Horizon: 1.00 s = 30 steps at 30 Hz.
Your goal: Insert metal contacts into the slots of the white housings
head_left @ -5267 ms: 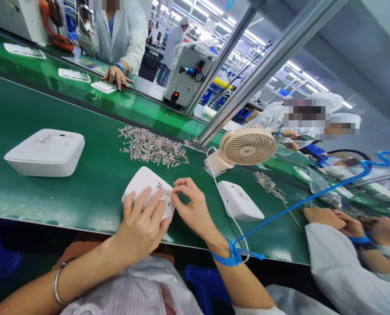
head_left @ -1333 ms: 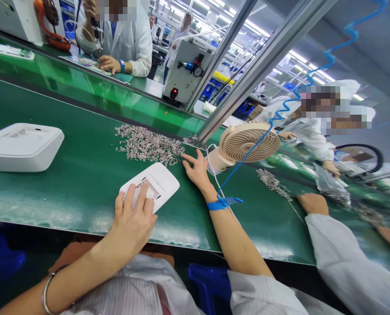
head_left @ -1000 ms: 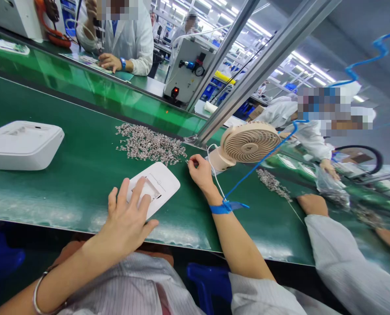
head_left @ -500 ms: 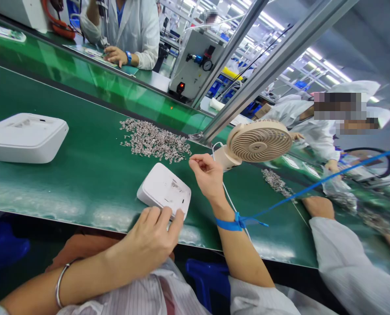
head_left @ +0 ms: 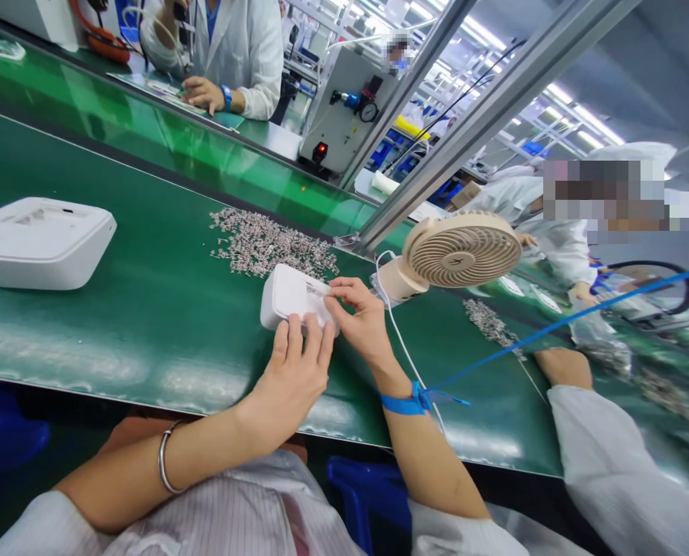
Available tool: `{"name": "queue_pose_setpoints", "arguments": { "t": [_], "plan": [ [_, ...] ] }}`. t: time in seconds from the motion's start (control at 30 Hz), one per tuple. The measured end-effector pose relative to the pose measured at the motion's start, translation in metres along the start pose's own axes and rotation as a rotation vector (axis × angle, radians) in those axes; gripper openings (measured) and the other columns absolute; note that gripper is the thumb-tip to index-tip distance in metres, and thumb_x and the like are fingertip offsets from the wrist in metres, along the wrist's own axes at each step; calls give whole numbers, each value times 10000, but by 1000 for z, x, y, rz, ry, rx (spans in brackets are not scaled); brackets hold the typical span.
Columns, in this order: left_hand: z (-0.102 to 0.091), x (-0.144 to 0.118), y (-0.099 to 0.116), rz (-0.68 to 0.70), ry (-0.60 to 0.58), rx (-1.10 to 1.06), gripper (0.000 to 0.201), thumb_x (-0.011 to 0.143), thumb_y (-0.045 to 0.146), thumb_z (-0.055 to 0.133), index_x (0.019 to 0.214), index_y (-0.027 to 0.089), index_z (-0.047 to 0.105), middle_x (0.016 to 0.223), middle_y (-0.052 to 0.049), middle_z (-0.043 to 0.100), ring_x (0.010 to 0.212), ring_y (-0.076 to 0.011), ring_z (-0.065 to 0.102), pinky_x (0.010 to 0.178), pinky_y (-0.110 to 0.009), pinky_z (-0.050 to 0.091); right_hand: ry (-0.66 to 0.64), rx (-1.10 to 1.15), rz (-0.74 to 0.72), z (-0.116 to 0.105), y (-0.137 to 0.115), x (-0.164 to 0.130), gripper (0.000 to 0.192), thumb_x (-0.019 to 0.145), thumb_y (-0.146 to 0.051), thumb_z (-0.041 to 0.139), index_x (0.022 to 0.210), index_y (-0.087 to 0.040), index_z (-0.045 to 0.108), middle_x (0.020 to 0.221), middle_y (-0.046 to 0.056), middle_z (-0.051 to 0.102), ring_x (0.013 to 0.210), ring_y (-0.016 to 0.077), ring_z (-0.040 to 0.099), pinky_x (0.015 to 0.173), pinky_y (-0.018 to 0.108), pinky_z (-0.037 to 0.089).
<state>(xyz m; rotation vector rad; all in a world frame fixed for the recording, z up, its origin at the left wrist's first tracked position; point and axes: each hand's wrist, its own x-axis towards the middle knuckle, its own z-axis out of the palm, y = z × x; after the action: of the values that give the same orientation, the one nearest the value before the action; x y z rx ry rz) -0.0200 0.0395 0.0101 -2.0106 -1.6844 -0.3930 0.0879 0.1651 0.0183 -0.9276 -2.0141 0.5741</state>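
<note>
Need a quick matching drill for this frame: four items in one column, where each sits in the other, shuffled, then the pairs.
Items:
1. white housing
2. second white housing
3. pile of small metal parts
4. beige desk fan

Places:
A. far left on the green belt
B. tilted between left hand and right hand
C. right of the pile, by the metal post
D. loose on the belt just beyond the hands

Pairs: 1-B, 2-A, 3-D, 4-C

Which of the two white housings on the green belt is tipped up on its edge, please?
The white housing held between both hands beside the pile of metal parts; the other white housing, far left, lies flat and untouched.

Left hand (head_left: 291, 369), right hand (head_left: 361, 320): fingertips together.
</note>
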Motion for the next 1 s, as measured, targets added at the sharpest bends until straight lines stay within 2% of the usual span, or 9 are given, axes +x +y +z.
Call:
{"name": "queue_pose_setpoints", "arguments": {
  "t": [0.13, 0.2, 0.27, 0.5, 0.67, 0.9, 1.0],
  "plan": [
    [-3, -2, -1, -33, 34, 109, 378, 862, 286, 508, 1148, 55, 593, 1057, -122, 603, 956, -256, 567, 922, -376, 395, -111, 36, 1, -1, -1, -1, 87, 757, -174, 558, 701, -192, 623, 875, 45, 593, 813, 155, 569, 664, 283, 436],
    [-4, -4, -4, -35, 55, 121, 317, 865, 253, 500, 1075, 54, 630, 1019, -116, 599, 919, -236, 567, 896, -360, 414, -166, 55, -2, -1, -6, -3, 88, 759, -169, 557, 707, -196, 622, 869, 38, 596, 793, 148, 566, 645, 275, 431],
    [-4, -5, -6, -30, 47, 124, 306, 867, 239, 497, 1080, 63, 629, 1034, -115, 593, 922, -233, 564, 879, -351, 430, -190, 56, -1, -1, -11, -5, 88, 761, -166, 555, 711, -197, 621, 874, 35, 598, 785, 142, 564, 637, 268, 426],
    [-4, -7, -7, -8, 33, 123, 307, 876, 224, 487, 1110, 78, 621, 1102, -122, 584, 938, -228, 564, 864, -346, 447, -166, -37, -21, -2, -9, -10, 120, 751, -148, 528, 646, -183, 574, 810, 41, 592, 775, 151, 571, 654, 274, 439],
    [-3, -8, -5, -14, 42, 97, 308, 873, 202, 496, 1125, 64, 607, 1104, -124, 587, 950, -230, 564, 879, -353, 433, -212, -115, -56, -2, -9, -11, 126, 760, -137, 500, 671, -186, 574, 860, 53, 595, 806, 160, 581, 707, 292, 458],
    [-3, -9, -4, -17, 39, 136, 328, 874, 210, 486, 1140, 55, 597, 1111, -116, 586, 955, -237, 562, 882, -347, 438, -130, -351, -94, 9, -14, -15, 149, 759, -102, 444, 657, -193, 504, 780, 62, 578, 686, 160, 537, 648, 301, 454],
    [-6, -9, -6, 15, 12, 160, 338, 879, 209, 473, 1156, 51, 585, 1116, -117, 580, 957, -232, 561, 885, -337, 440, -101, -396, -113, 12, -14, -18, 153, 768, -104, 442, 663, -192, 510, 786, 71, 593, 709, 171, 559, 661, 312, 473]
  ]
}}
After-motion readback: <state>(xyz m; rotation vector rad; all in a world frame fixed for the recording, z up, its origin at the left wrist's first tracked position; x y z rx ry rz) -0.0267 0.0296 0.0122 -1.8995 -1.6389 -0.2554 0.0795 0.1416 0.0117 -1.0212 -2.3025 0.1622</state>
